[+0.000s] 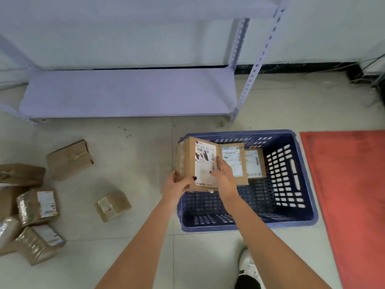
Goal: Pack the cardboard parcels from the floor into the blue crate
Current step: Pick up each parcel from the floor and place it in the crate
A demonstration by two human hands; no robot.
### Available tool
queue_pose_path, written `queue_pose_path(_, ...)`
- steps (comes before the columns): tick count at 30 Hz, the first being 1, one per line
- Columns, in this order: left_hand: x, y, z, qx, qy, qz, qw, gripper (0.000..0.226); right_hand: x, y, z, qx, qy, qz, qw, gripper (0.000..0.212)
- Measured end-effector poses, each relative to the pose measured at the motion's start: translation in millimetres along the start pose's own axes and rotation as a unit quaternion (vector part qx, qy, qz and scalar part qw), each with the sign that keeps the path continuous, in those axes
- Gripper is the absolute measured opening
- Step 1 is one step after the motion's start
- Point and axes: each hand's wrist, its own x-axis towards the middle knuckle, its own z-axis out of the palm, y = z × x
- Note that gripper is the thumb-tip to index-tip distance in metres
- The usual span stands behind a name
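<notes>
The blue crate (291,215) stands on the tiled floor in front of me. Two labelled cardboard parcels (235,161) (254,163) stand upright against its far wall. I hold a third labelled parcel (200,161) over the crate's far left corner, my left hand (177,185) gripping its lower left edge and my right hand (224,176) on its right side. Several more parcels lie on the floor to the left, among them a small one (113,206), a plain one (69,159) and a taped, labelled one (38,206).
A pale purple metal shelf rack (129,92) stands behind the crate. A red mat (350,184) lies on the floor right of the crate. My white shoe (248,263) is at the bottom, near the crate's front edge. Cables (373,74) run along the far right wall.
</notes>
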Motion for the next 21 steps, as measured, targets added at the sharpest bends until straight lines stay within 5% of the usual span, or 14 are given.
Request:
queue_pose_path(5, -5.5, -6.5, 78.4, -0.048, -0.084, -0.011, 0.995, 0.062, 21.5, 0.9, -93.2, 0.045, -0.016, 0.030, 0.998, 0.038)
queue_pose_path(13, 4.5, -35.4, 191.8, 0.053, -0.149, 0.008, 0.987, 0.059, 45.7, 16.7, -212.0, -0.037, -0.018, 0.028, 0.999, 0.065)
queue_pose_path(21, 39.0, -62.5, 257.9, 0.192, -0.047, 0.106, 0.974, 0.048, 82.1, 58.9, -255.8, -0.102, 0.065, 0.066, 0.990, 0.067)
